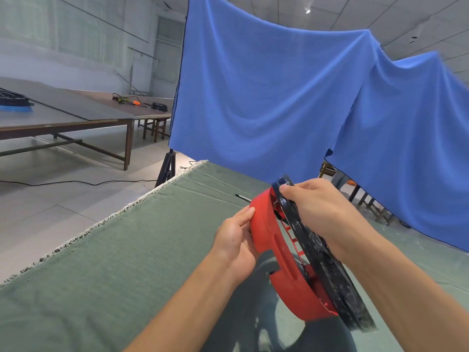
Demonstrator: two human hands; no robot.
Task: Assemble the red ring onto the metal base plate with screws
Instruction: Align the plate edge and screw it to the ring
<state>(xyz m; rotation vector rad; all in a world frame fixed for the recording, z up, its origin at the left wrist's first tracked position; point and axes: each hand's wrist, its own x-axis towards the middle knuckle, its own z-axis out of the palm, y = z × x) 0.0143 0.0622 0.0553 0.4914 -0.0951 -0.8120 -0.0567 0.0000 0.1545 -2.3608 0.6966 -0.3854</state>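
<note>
I see the desk covered by a green cloth with a frayed white fringe along its left edge. A thin black pen-like tool lies on the cloth, near its far edge.

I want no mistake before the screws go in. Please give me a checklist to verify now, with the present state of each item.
1. Left hand grips the red ring: ok.
2. Right hand holds the dark base plate: ok.
3. Ring seated flat against plate: cannot tell, both are held tilted above the green cloth.
4. Screw holes aligned: cannot tell.
5. Screws within reach: not ok, none visible.
6. Tool ready: cannot tell; a thin dark tool lies on the cloth behind.
</note>
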